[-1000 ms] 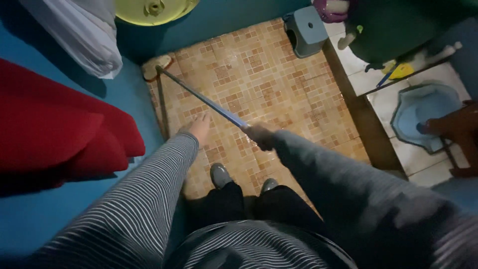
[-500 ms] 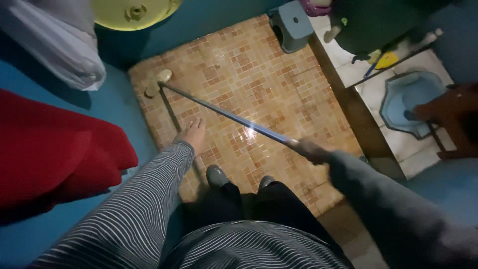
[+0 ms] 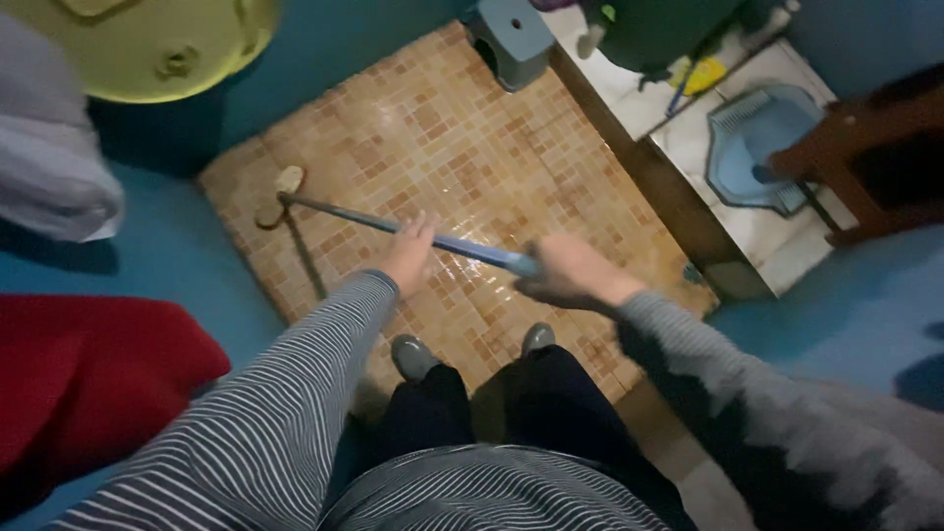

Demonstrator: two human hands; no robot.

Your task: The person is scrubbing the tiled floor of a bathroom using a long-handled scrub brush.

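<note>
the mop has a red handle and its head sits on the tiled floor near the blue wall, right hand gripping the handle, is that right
Not quite: the mop handle is blue, not red, as the head view shows. The rest stands: its head sits on the tiled floor near the blue wall, and the right hand grips the handle.

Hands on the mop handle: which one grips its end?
The right hand is closed around the upper end of the blue handle. The left hand sits further down the handle, fingers loose.
</note>
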